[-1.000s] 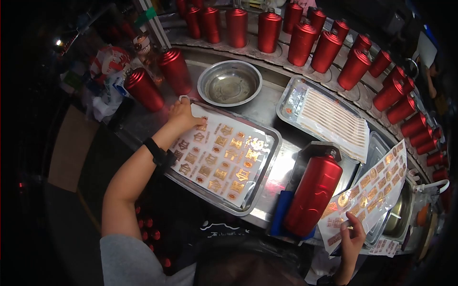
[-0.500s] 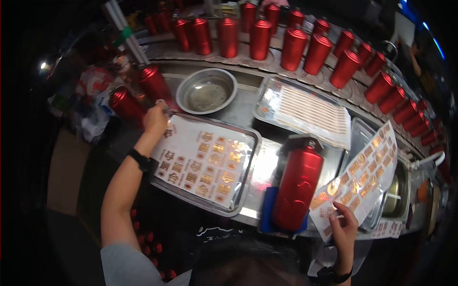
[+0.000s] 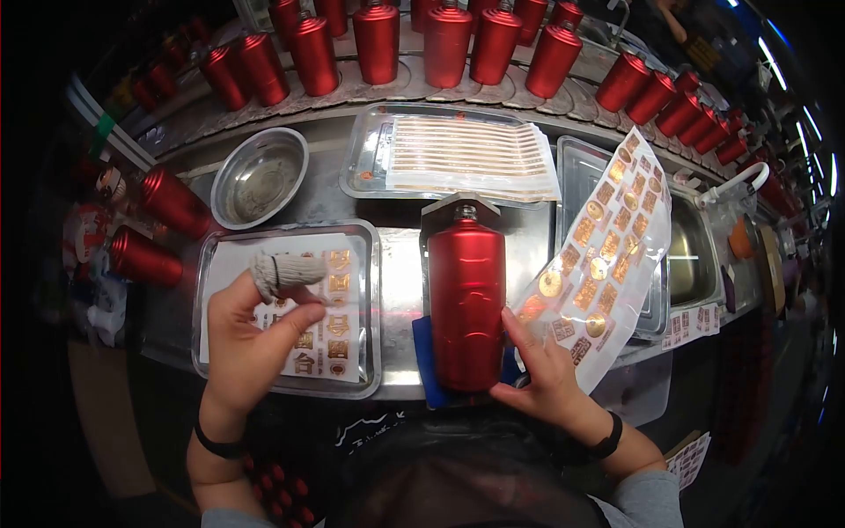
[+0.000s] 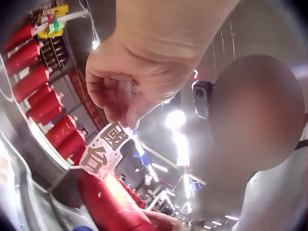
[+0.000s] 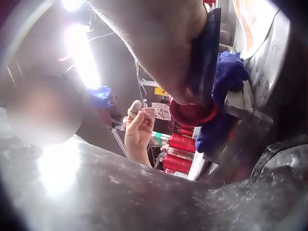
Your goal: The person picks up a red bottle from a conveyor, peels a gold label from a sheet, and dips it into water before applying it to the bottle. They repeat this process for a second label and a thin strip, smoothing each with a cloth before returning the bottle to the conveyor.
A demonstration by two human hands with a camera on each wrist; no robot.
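My left hand [image 3: 251, 343], with a ribbed fabric cover on one finger, pinches a decal [image 4: 107, 147] over the tray of decals [image 3: 374, 308]. Gold characters show on the decal in the left wrist view. A red bottle [image 3: 467, 299] lies neck away in a dark stand [image 3: 444, 216] with blue cloth [image 3: 427, 365] beside it. At the bottle's lower right side is my right hand [image 3: 550, 378], its index finger and thumb spread and touching the bottle. A dark flat blade-like piece [image 5: 207, 53] sits in that hand, its lower fingers mostly hidden.
A metal bowl [image 3: 260, 180] and a tray with striped sheets [image 3: 471, 158] stand behind. To the right, a large gold decal sheet [image 3: 607, 246] leans near a sink [image 3: 695, 255]. Red bottles [image 3: 447, 48] line a curved conveyor at the back; two more red bottles [image 3: 172, 202] stand at left.
The left hand has come up from the tray's far left corner with a decal. The right hand has moved from the gold sheet to the bottle. The head view has swung right.
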